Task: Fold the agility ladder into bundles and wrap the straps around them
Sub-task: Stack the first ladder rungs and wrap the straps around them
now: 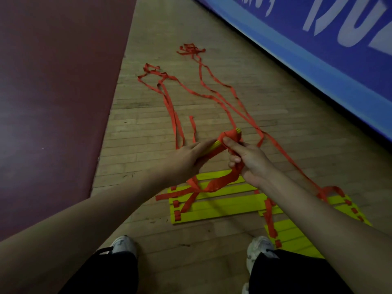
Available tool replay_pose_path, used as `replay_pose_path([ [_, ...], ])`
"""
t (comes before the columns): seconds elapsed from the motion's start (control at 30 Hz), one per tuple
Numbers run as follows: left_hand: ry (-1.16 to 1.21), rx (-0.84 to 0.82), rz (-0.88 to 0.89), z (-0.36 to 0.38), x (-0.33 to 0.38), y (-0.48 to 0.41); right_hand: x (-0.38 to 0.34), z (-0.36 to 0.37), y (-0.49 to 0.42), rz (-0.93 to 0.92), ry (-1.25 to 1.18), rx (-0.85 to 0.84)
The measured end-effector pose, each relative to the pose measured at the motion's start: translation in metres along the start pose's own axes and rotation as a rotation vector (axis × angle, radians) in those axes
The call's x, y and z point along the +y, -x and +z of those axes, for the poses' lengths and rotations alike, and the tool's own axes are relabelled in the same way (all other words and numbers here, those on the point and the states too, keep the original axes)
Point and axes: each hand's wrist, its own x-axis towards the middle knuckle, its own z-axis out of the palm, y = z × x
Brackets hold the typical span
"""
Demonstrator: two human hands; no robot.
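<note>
Holding the yellow bundle [214,145], the left hand [186,160] curls around it while the right hand [251,163] pinches the red strap [218,183] wrapped round its far end.

Your left hand [186,159] and right hand [249,161] cover most of the rung bundle [232,134]; rung count unreadable. The strap [220,181] vanishes inside your right grip. Below the bundle, your right forearm [307,200] hides part of the floor rungs [222,206]. Beyond the bundle, the banner [318,60] lettering is cut off.

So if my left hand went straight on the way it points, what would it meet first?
Your left hand would likely meet the red strap wound round the yellow rung bundle, right by the thumb of your right hand.
</note>
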Motion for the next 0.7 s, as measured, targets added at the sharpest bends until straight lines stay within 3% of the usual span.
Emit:
replay_pose_path([
  [0.27,0.218,-0.064,-0.212,-0.012,0.002,-0.006,0.002,-0.003,0.006,0.062,0.112,-0.156],
  [0.57,0.206,-0.067,-0.24,-0.014,0.001,-0.002,0.002,-0.001,0.005,0.094,0.05,-0.182],
  [0.7,0.204,-0.074,-0.237,-0.014,-0.002,-0.001,0.0,-0.005,0.005,0.128,0.129,-0.184],
])
